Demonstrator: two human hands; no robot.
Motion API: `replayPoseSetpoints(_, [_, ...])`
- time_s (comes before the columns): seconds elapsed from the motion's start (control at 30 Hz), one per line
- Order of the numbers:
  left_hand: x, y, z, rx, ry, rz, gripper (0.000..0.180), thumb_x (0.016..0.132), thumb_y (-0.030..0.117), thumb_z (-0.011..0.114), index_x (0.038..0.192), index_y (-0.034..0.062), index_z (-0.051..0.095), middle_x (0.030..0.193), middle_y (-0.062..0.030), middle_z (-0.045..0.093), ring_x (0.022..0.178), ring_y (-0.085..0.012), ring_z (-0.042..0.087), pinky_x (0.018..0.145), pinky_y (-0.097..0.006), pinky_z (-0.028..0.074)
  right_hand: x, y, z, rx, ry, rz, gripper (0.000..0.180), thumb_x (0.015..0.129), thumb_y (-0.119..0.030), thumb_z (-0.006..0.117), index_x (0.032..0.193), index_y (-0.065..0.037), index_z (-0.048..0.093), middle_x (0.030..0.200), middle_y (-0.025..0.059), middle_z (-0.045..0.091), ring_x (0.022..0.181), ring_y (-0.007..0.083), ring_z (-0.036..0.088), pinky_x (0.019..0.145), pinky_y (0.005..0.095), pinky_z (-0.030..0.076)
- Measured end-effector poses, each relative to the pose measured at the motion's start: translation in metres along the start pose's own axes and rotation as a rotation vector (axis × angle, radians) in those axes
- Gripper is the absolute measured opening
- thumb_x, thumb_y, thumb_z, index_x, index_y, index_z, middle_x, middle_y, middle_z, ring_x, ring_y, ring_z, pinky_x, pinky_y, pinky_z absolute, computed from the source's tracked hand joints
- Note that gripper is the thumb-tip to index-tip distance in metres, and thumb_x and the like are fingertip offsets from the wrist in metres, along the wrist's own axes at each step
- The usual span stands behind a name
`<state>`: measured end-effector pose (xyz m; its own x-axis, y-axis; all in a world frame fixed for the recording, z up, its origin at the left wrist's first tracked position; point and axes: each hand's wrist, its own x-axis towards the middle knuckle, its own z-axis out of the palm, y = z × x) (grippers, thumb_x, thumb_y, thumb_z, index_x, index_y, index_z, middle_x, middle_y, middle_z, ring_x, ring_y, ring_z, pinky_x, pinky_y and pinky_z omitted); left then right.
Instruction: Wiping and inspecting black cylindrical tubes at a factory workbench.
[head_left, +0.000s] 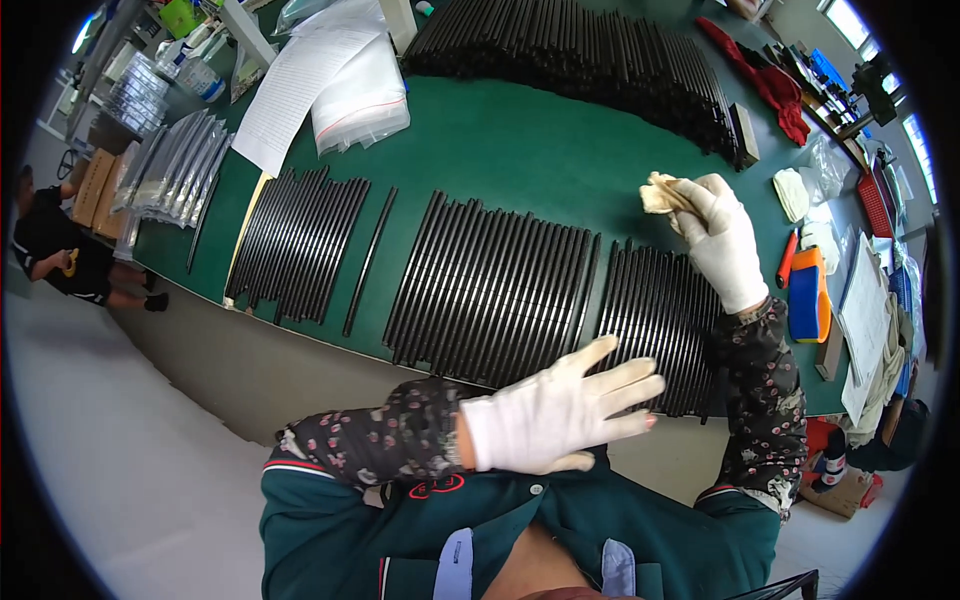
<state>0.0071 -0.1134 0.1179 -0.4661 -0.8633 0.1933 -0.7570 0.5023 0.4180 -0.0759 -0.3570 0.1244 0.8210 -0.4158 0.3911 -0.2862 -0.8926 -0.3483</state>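
My left hand (565,408), in a white glove, is spread open over the near edge of the table, above the lower ends of the black rods. Farther right, my gloved right hand (722,238) pinches a crumpled cream-coloured cloth (662,196) above the far ends of the rods. Glossy black rods lie side by side in a wide middle group (490,285), a right group (660,330) and a left group (300,245). One single rod (370,262) lies apart between the left and middle groups.
A large pile of black rods (580,60) fills the table's far side. Bagged rods (175,165), papers (300,85) and plastic bags (362,100) sit left. At right are a red cloth (765,85), an orange and blue holder (808,295) and a red-handled tool (787,258). Another person (75,245) stands far left.
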Motion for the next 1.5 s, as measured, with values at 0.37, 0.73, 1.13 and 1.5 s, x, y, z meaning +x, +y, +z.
replayPoseSetpoints(0.37, [0.003,-0.014,0.008,-0.014,-0.072,-0.167,0.069,0.070,0.037,0.076,0.127,0.0070,0.051,0.141,-0.0147,0.040,0.134,-0.0301,0.036,0.109,-0.052,0.028,-0.032,0.007,-0.017,0.103,0.071,0.084,0.030,0.076,0.000,0.066,0.106,-0.003,0.065,0.087,0.0114,0.058,0.078,0.0289,0.061,0.072,0.0337,0.050])
replayPoseSetpoints(0.73, [0.007,-0.009,0.021,-0.002,-0.135,0.045,0.065,0.072,0.032,0.073,0.129,0.0096,0.052,0.140,-0.0116,0.044,0.134,-0.0249,0.037,0.111,-0.042,0.030,0.021,0.006,0.041,-0.027,-0.033,-0.240,0.015,0.082,-0.009,0.058,0.096,-0.012,0.064,0.084,0.0092,0.060,0.076,0.0247,0.064,0.064,0.0346,0.055])
replayPoseSetpoints(1.13, [0.007,-0.010,0.021,-0.096,-0.144,0.020,0.067,0.069,0.026,0.074,0.129,0.0071,0.053,0.140,-0.0121,0.043,0.135,-0.0258,0.034,0.113,-0.041,0.028,0.023,-0.019,0.034,0.005,0.002,-0.319,0.019,0.084,-0.010,0.060,0.102,-0.012,0.063,0.091,0.0099,0.062,0.078,0.0271,0.065,0.067,0.0347,0.055])
replayPoseSetpoints(1.5, [0.007,-0.009,0.018,-0.052,-0.155,0.027,0.066,0.071,0.031,0.075,0.128,0.0091,0.052,0.140,-0.0132,0.043,0.134,-0.0274,0.037,0.111,-0.042,0.031,0.052,0.021,0.033,-0.037,0.027,-0.053,0.025,0.082,-0.012,0.066,0.107,-0.013,0.066,0.094,0.0071,0.059,0.087,0.0282,0.062,0.076,0.0358,0.052])
